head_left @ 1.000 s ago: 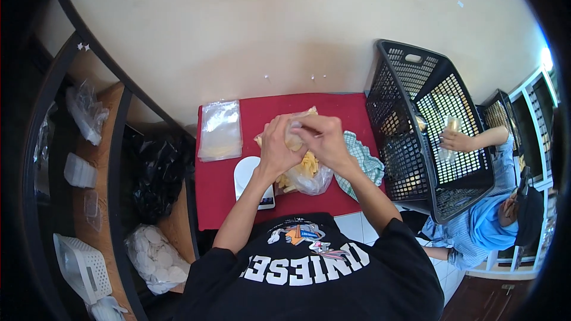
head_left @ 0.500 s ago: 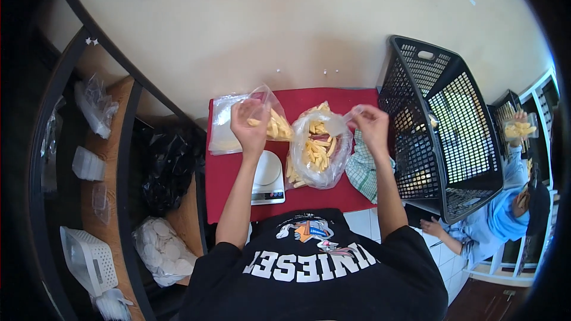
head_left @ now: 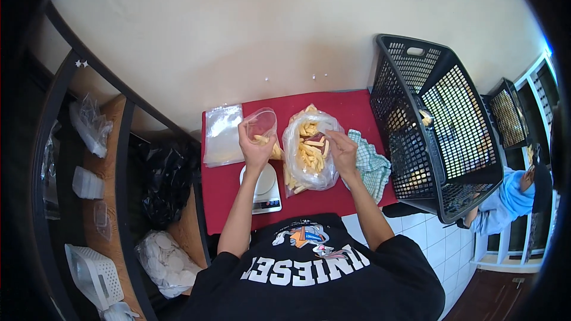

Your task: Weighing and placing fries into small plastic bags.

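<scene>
My left hand (head_left: 257, 148) grips a small clear bag (head_left: 262, 123) holding pale yellow sticks, just above a white digital scale (head_left: 264, 199). A larger open plastic bag (head_left: 309, 175) with many more sticks (head_left: 309, 153) lies beside it, right of centre on the red cloth (head_left: 226, 196). My right hand (head_left: 342, 151) is closed in a pinch at that bag's right rim. A green-and-white checked cloth (head_left: 375, 172) lies to its right, and flat clear bags (head_left: 221, 131) are stacked at the back left.
A large black slotted crate (head_left: 434, 125) stands right of the work surface, a smaller one (head_left: 508, 113) behind it. A co-worker in light blue (head_left: 505, 202) is bent down at the far right. Wooden shelves (head_left: 110, 172) on the left hold plastic containers, bags and a white basket (head_left: 95, 276).
My hands have separated from over the large bag: the left carried the small bag leftward, the right moved out, then down to the rim. The co-worker has shifted, now mostly behind the crate.
</scene>
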Demonstrator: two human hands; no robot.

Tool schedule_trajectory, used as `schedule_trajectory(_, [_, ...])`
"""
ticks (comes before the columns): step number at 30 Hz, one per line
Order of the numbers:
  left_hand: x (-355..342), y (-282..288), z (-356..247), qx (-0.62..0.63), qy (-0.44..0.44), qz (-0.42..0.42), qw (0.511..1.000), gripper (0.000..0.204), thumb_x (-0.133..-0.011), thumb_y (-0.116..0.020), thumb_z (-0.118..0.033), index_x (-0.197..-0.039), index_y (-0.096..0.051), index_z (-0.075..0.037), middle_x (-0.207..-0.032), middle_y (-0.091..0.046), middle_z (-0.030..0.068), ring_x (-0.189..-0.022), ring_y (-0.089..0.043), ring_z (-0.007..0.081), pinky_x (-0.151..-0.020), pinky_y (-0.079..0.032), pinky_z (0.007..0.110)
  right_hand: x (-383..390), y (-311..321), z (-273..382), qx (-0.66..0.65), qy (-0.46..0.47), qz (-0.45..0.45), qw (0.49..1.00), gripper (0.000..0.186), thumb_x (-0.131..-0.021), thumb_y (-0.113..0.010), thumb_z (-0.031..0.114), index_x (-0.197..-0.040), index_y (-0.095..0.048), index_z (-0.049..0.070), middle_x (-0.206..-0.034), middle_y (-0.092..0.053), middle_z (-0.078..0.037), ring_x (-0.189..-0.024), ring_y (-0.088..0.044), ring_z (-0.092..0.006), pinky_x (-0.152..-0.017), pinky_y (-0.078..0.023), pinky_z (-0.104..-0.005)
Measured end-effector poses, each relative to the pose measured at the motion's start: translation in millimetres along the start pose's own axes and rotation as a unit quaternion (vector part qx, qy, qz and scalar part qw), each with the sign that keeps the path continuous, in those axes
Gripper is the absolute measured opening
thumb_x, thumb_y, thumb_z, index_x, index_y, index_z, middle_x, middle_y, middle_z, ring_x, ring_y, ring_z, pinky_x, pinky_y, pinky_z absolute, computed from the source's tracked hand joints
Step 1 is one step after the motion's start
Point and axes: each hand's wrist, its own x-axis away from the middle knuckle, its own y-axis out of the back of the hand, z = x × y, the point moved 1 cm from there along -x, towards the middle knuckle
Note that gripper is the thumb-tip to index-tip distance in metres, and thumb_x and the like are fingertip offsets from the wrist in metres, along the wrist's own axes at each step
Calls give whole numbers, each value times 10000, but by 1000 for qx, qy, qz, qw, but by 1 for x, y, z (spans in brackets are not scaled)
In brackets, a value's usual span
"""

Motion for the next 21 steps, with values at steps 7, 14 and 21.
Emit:
schedule_trajectory(7, [9, -3, 0, 40, 87, 8, 995, 777, -728, -903, -37, -1362, -455, -32, -1283, -571, 152, -1286, -557, 273, -1119, -449, 420, 6, -17, -5, -184, -104, 48, 976, 143, -915, -702, -55, -1049, -752, -68, -971, -764, -117, -872, -717, -133, -760, -581, -261])
schedule_trajectory(14, [10, -1, -14, 21, -13, 34, 999, 831, -732, -916, -97, -1425, -466, -12, -1235, -621, 147, -1203, -595, 267, -1044, -477, 392, -17, -11, -13, -214, -114, 81, 967, 114, -926, -716, -16, -1015, -744, -81, -906, -757, -80, -799, -714, -121, -732, -581, -254])
schedule_trajectory(21, [14, -3, 6, 39, 36, 96, 994, 435, -765, -835, -19, -1137, -609, -39, -1095, -666, 80, -1005, -647, 175, -876, -528, 333, -37, 19, -64, -220, -212, -42, 951, 119, -979, -666, 31, -1058, -695, -54, -928, -729, -103, -801, -732, -170, -697, -644, -283])
